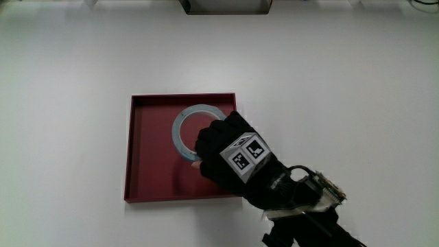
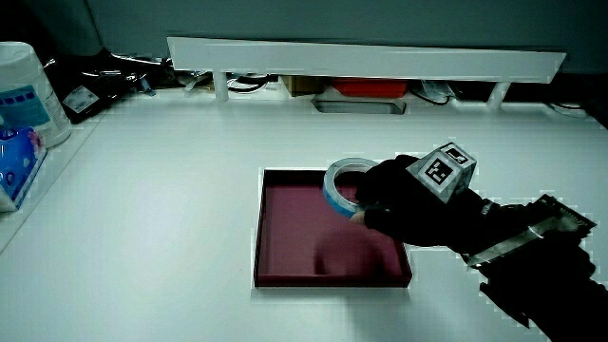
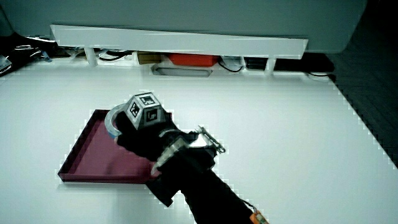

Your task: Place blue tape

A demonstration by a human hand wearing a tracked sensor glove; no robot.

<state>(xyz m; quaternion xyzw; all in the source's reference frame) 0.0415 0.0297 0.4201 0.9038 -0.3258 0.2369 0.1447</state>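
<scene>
A pale blue roll of tape (image 1: 186, 127) hangs a little above the dark red tray (image 1: 147, 161), held tilted in the gloved hand (image 1: 218, 147). The fingers are curled around the roll's rim nearest the person. In a side view the blue tape (image 2: 338, 186) shows clear of the tray floor (image 2: 304, 228), with the hand (image 2: 399, 198) gripping it from beside the tray's edge. In a side view the patterned cube (image 3: 145, 110) hides most of the tape (image 3: 112, 124). The forearm reaches in from the table's near edge.
A low white partition (image 2: 361, 59) runs along the table, with cables and a red item under it. A white container and a blue packet (image 2: 21, 104) stand at the table's edge in a side view.
</scene>
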